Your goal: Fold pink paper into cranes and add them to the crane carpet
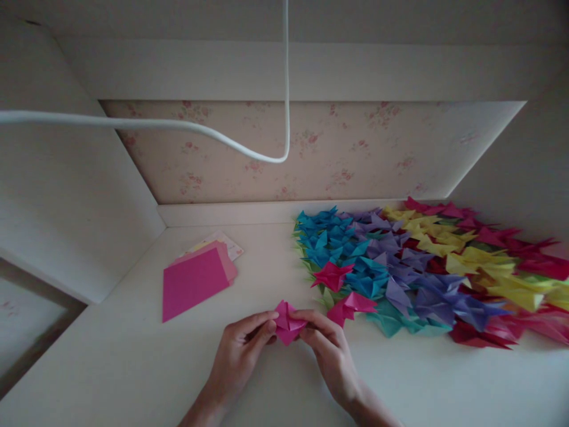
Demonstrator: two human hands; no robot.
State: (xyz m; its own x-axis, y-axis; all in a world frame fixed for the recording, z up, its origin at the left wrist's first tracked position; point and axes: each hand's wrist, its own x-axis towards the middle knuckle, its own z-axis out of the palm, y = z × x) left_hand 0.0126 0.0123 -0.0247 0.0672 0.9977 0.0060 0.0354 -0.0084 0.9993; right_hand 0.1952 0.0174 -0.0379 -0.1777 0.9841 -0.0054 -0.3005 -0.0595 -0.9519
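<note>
A small piece of folded pink origami paper is held up between both hands, over the near middle of the white table. My left hand pinches its left corner between thumb and fingers. On the opposite corner, my right hand grips with thumb and forefinger. Creased flaps and a centre fold show on the side facing me. Just right of my right hand lie a pink folded paper figure and, behind it, another pink one. The fingertips behind the paper are partly hidden.
Rows of folded paper figures in blue, purple, yellow and red cover the table's right side. A stack of pink paper sheets lies at the left. A white cable hangs in front of the floral back panel. White side walls enclose the table.
</note>
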